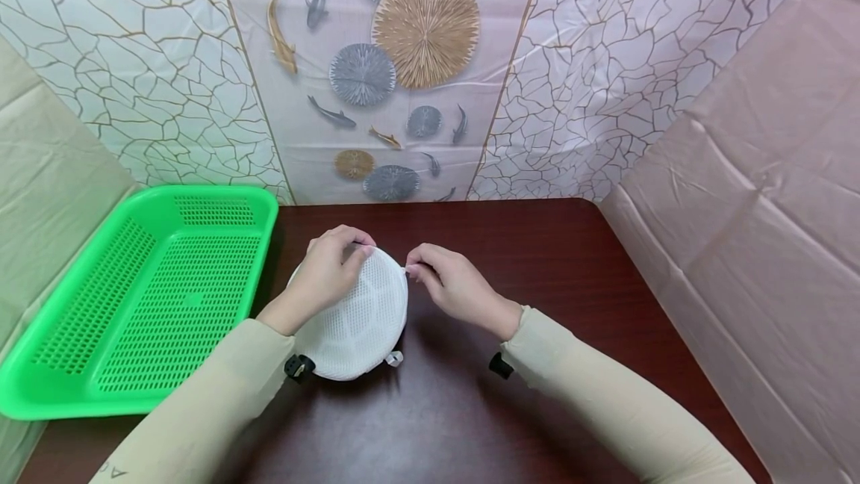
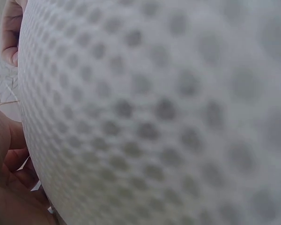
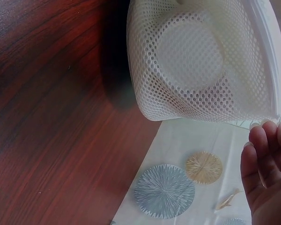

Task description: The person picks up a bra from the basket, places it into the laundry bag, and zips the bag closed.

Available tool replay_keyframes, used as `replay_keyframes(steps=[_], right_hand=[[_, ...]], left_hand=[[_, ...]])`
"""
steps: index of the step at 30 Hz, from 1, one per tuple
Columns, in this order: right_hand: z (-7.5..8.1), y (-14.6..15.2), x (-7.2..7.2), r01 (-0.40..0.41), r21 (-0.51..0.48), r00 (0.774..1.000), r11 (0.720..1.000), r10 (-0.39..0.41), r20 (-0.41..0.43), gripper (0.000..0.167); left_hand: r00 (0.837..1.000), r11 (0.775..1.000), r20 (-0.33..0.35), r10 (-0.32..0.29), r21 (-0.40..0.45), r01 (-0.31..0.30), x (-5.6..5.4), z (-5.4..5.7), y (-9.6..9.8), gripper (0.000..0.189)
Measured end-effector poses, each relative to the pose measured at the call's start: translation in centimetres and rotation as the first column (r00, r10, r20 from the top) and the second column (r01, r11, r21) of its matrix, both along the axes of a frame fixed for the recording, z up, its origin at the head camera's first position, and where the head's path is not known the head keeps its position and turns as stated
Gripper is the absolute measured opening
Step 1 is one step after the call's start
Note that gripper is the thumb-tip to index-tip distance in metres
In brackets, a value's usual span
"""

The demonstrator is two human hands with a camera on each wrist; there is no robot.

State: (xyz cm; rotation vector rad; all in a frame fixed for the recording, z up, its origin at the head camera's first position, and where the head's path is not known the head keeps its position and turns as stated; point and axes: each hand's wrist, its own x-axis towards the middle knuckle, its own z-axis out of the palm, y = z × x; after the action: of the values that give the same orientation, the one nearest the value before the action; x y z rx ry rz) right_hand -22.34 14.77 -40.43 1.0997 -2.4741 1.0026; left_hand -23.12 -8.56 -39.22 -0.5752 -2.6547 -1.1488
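A round white mesh laundry bag (image 1: 352, 320) is held up over the table, its flat round face towards me. My left hand (image 1: 322, 271) grips its far rim, thumb on the mesh face. At the rim's right side my right hand (image 1: 453, 286) pinches a small bit at the end of the zip band (image 3: 267, 51); the pinched piece is too small to make out. The mesh (image 2: 145, 112) fills most of the left wrist view, blurred. Through the side mesh in the right wrist view shows a paler round patch (image 3: 189, 56). A small white tab (image 1: 394, 358) sticks out near the bag's lower edge.
A green plastic basket (image 1: 258, 275) with slotted sides stands on the left of the dark red-brown table (image 1: 537, 260). Patterned cloth (image 1: 430, 133) hangs behind the table, and plain pinkish cloth (image 1: 746, 193) rises along the right edge.
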Motion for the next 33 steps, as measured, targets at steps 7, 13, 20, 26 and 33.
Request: replay_keyframes(steps=[7, 13, 20, 26, 33], right_hand=[[0.1, 0.0, 0.0, 0.008, 0.004, 1.000, 1.000, -0.008, -0.007, 0.004], [0.0, 0.2, -0.1, 0.020, 0.016, 1.000, 1.000, -0.020, 0.002, 0.005], [0.0, 0.5, -0.2, 0.026, 0.009, 1.000, 1.000, -0.026, 0.001, 0.005], [-0.2, 0.5, -0.2, 0.046, 0.000, 0.999, 0.999, -0.046, -0.017, 0.004], [-0.1, 0.1, -0.1, 0.040, -0.012, 0.998, 0.999, -0.040, -0.044, 0.003]], left_hand=[[1.000, 1.000, 0.013, 0.010, -0.001, -0.010, -0.2, 0.0, -0.2, 0.009], [0.999, 0.998, 0.036, 0.028, 0.048, -0.030, -0.6, 0.0, -0.8, 0.009], [0.995, 0.994, 0.086, 0.053, 0.092, -0.061, -0.8, -0.3, -1.0, 0.011], [0.994, 1.000, 0.106, -0.016, 0.027, 0.013, -0.3, 0.2, 0.1, 0.022], [0.987, 0.987, 0.038, -0.153, -0.049, 0.155, 0.8, 0.3, 1.5, 0.025]])
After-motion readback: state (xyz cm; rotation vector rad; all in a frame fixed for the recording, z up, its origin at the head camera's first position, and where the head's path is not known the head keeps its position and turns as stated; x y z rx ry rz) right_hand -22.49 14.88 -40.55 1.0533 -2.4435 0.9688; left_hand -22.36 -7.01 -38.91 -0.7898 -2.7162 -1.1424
